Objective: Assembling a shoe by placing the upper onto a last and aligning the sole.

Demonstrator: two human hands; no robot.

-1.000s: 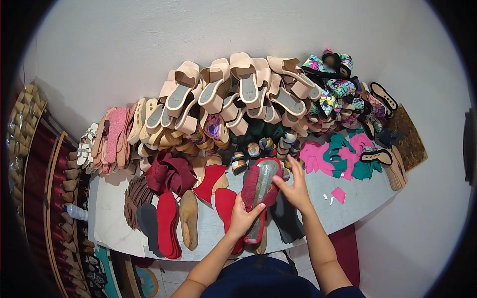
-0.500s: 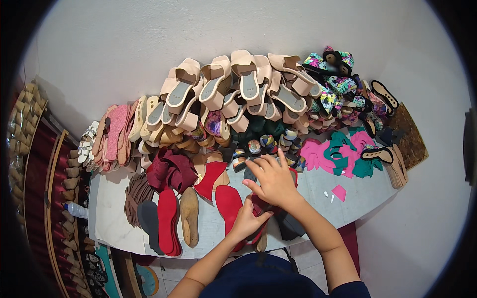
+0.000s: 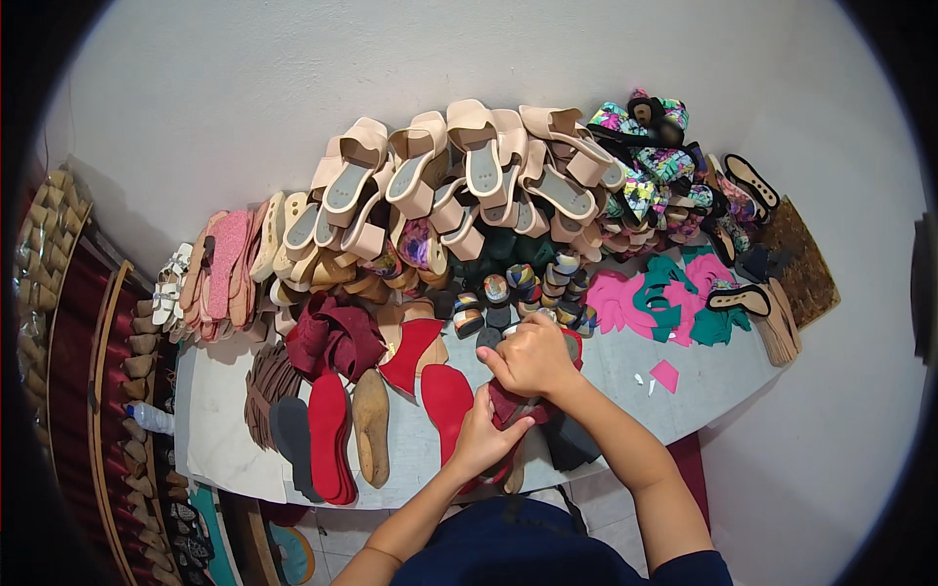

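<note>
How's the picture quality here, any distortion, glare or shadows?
Head view: strong fisheye, with a black rim and the table edge bowed; light is soft and even, no glare; the sandal pile throws only faint shadow on the wall; both hands look reasonably sharp.

a shoemaking workshop: the table (image 3: 684,381) against a plain wall is heaped with unfinished beige sandals (image 3: 469,186), red insoles (image 3: 327,435), a wooden last (image 3: 371,425) and cut pink and green pieces (image 3: 660,298) (more lasts (image 3: 147,342) racked at left).
</note>
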